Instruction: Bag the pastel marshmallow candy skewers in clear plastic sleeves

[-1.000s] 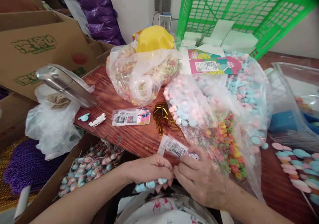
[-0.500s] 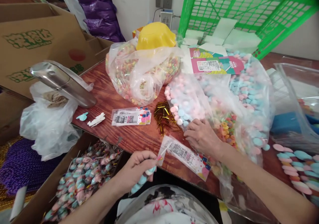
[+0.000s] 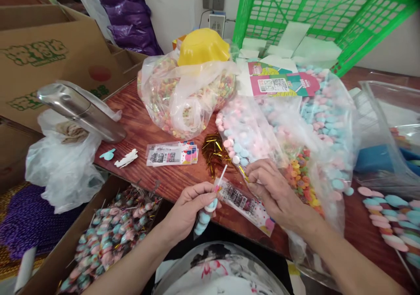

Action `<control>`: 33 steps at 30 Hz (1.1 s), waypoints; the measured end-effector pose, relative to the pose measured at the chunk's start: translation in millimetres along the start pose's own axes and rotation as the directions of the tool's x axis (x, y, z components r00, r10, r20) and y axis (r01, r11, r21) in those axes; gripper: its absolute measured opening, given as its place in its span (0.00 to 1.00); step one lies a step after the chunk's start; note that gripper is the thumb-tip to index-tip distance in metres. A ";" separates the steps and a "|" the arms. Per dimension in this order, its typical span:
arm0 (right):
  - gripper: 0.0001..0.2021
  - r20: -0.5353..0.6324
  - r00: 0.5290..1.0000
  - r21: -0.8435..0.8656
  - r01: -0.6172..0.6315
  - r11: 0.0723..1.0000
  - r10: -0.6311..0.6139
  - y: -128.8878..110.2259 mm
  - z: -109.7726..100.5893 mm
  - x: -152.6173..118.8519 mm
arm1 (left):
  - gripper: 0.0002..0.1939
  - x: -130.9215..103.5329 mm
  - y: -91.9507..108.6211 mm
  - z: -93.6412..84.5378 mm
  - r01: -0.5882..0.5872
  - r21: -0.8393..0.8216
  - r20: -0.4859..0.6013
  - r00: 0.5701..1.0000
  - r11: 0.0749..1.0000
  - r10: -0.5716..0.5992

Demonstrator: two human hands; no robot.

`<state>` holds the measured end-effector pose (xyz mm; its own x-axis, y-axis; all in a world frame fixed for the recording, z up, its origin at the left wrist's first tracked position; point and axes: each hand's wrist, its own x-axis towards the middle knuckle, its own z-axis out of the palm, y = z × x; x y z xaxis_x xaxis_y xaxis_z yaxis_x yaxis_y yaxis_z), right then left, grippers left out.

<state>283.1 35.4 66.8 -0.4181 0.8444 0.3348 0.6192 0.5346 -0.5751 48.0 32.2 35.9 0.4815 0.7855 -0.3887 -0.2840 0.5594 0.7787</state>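
My left hand (image 3: 196,203) is closed around the neck of a bagged candy skewer (image 3: 204,219); blue and white pieces hang below my fingers, and its white stick points up. In my right hand (image 3: 271,187), thumb and fingers pinch a gold twist tie (image 3: 243,172). Behind it on the table lies a pile of gold twist ties (image 3: 215,150). A printed clear bag (image 3: 244,205) rests between my hands, and a small stack of printed bags (image 3: 170,154) lies further left.
A carton of wrapped skewers (image 3: 114,238) stands low at left. Bags of pink and blue candies (image 3: 324,115) and of ring candies (image 3: 187,93) fill the table's back. A steel flask (image 3: 82,111) stands at left, a green crate (image 3: 295,6) behind. Unwrapped skewers (image 3: 387,220) lie at right.
My right hand has come away from the twist tie pile towards me with one gold tie. My left hand has risen and moved right with the skewer, its stick now upright.
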 end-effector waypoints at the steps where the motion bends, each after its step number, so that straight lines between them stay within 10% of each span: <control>1: 0.06 -0.035 0.999 0.028 -0.024 0.999 0.025 -4.3 -3.1 -3.3 | 0.08 0.7 -0.3 2.1 -0.007 0.012 -0.003 1.000 1.000 0.007; 13: 0.07 -0.330 0.942 -0.036 -0.078 0.996 0.062 -40.3 31.4 -40.2 | 0.06 7.1 -11.4 57.8 -0.195 0.018 0.059 0.979 0.981 0.193; 26: 0.08 -0.234 0.880 0.368 -0.313 0.876 0.413 -24.3 23.4 -96.0 | 0.11 24.2 -24.9 87.0 -0.028 0.066 0.070 0.997 0.997 0.024; 33: 0.06 -0.534 0.795 0.165 -0.234 0.958 0.286 -30.2 -4.1 -108.3 | 0.11 33.7 -31.5 98.7 -0.034 0.149 -0.051 0.998 0.988 0.042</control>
<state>312.4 -72.1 51.0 0.1999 0.8423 0.5006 0.5816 0.3092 -0.7525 155.0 15.0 46.9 0.4262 0.8207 -0.3805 -0.1738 0.4870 0.8559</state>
